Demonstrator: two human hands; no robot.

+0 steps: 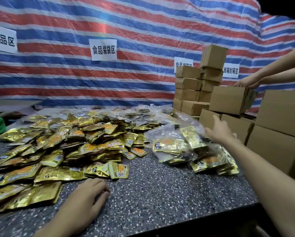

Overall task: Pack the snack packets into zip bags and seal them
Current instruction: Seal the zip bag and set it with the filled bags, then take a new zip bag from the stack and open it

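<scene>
Progress check, head view.

Done so far: a cluster of filled zip bags (177,147) lies at the right side of the counter (160,189), just beside the stacked cardboard cartons (189,86). Gold packets show through the clear plastic. More clear bags (143,115) are heaped along the far edge. I cannot tell whether the zip strips are closed; that part of the view is blurred.

Left to do: a large loose heap of gold snack packets (66,142) covers the left half of the counter, from the near edge to the back. It looks far bigger than the bagged lot, so I judge the task well short of half done. No empty zip bag can be picked out.

Hands: well apart.
- Left hand (90,190) rests on the counter near the near edge, just beside the heap. Its fingers are bent down and hold nothing that I can see.
- Right hand (218,130) is stretched out over the filled zip bags, fingers spread and gripping nothing. It is blurred, so contact with the top bag is uncertain.

Other: a second person's hands (246,82) are on a carton (228,101) at the far right corner. A striped tarp (126,23) with paper signs (103,49) hangs behind.
</scene>
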